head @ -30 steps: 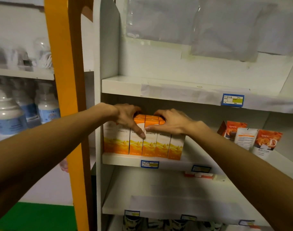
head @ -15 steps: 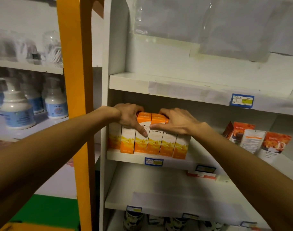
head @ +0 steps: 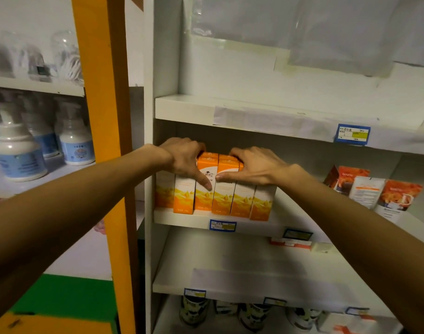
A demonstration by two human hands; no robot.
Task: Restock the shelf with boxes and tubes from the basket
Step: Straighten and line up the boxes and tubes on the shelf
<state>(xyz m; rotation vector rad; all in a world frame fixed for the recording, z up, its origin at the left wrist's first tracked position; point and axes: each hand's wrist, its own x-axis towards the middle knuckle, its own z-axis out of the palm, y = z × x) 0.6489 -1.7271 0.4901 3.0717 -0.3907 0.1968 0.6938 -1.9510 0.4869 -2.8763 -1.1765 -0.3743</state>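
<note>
Both hands rest on a row of tall orange-and-white cardboard boxes [head: 220, 196] standing upright on the middle white shelf [head: 273, 226] of the white shelving unit, at its left end against the side panel. The left hand [head: 185, 160] lies over the tops of the left boxes, thumb pointing down across a box face, fingers [head: 182, 143] curled over the back edge. The right hand [head: 256, 167] covers the tops of the right boxes, thumb pressed flat on the front of a centre box, fingers [head: 237, 153] bent over the top. Neither hand lifts a box; both press against the row, closed loosely around it. The boxes touch side by side, front faces near the shelf edge, above a blue-framed price label [head: 222, 225].

Further right on the same shelf lean orange-and-white foil pouches [head: 374, 189], well apart from the boxes. The shelf above carries another blue price label [head: 351, 133]. White pump bottles with blue labels [head: 18, 153] stand on the neighbouring shelf, beyond an orange vertical post [head: 107, 141]. The basket is out of view
</note>
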